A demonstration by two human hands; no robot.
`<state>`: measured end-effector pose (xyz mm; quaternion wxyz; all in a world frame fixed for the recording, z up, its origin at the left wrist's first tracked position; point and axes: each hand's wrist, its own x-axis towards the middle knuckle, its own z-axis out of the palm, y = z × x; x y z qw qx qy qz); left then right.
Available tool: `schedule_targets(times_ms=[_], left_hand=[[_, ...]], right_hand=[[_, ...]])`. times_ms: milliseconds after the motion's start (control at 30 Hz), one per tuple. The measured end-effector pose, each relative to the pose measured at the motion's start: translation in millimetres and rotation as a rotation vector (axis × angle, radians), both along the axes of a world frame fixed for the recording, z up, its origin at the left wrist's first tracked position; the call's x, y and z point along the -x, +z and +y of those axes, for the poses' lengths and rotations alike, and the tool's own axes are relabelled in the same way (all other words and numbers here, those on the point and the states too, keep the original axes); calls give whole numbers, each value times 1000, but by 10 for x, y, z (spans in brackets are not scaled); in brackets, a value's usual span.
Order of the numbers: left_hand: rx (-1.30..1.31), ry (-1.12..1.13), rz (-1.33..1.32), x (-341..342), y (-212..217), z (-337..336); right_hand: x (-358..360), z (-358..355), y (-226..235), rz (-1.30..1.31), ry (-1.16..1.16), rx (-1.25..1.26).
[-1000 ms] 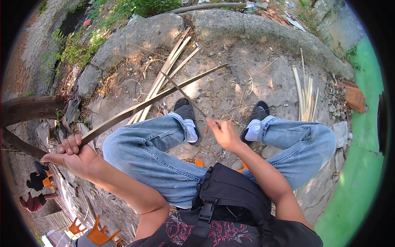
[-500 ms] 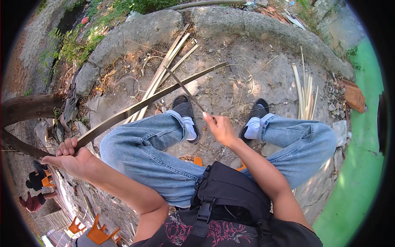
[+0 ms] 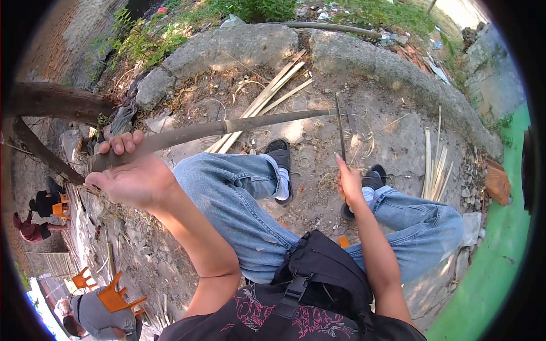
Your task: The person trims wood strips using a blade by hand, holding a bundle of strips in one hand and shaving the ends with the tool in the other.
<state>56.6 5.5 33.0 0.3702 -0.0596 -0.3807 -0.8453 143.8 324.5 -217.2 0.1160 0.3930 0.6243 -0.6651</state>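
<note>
My left hand [image 3: 139, 179] is closed around the near end of a long, flat, brownish-green bamboo strip [image 3: 190, 134], thumb below and fingers over the top. The strip slants across above my left knee, with a node partway along it. In my right hand [image 3: 348, 184], between my knees, is a thin dark-bladed knife [image 3: 342, 128] pointing up and away. Its blade crosses the strip's far end in the picture; I cannot tell whether they touch. My fingers hide the knife's handle.
Pale split bamboo strips [image 3: 272, 91] lie beyond my left foot, and another bundle [image 3: 434, 173] beside my right leg. A stone kerb [image 3: 239, 48] curves ahead. Tree trunks [image 3: 54, 103] stand left, a green wall [image 3: 503, 227] right. People and orange chairs [image 3: 116, 295] are at lower left.
My left hand has moved up and right with the bamboo strip, which lies flatter. My right hand has shifted right, and the knife has turned from slanting left to nearly upright. The view has tilted.
</note>
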Motion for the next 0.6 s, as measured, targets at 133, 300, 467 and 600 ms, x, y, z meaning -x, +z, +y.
schedule_targets(times_ms=[133,300,467,600], left_hand=[[-1,-122,94,-114,243,109],[-7,-313,54,-221,649,347],[154,-26,-87,-285,987,800],[236,-135,-49,-311,1040,867]], right_hand=[[-61,11,585,115,244,-113],[-218,78,1120,220,361,-108],[-343,75,1355,330,376,-227],[-383,48,1417,351,327,-241]])
